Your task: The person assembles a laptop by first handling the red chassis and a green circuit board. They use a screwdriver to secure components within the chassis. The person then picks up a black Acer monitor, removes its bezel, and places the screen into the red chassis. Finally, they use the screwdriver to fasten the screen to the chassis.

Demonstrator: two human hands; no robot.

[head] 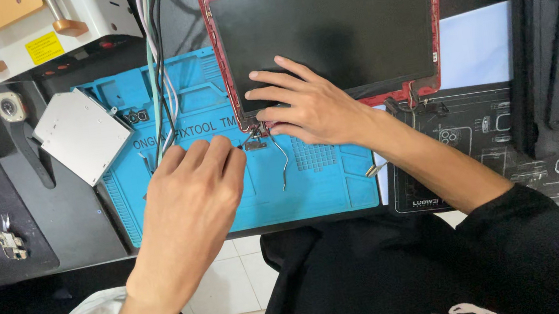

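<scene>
While the right hand (309, 105) lies spread flat on the lower left corner of the red-framed laptop screen (330, 22), the screen reaches up and away from its fingers. The left hand (190, 191), fingers curled together, hovers just beside the hinge bracket (255, 141) on the blue mat (342, 185); whether it pinches anything cannot be told.

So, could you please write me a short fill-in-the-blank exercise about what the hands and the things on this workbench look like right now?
1. The right hand rests flat on the dark laptop screen, whose frame is ____.
2. The left hand hovers above a work mat coloured ____.
3. The silver disc drive lies to the ____ of the cable bundle.
4. The small metal hinge sits at the screen's lower ____ corner.

Missing words: red; blue; left; left
</scene>
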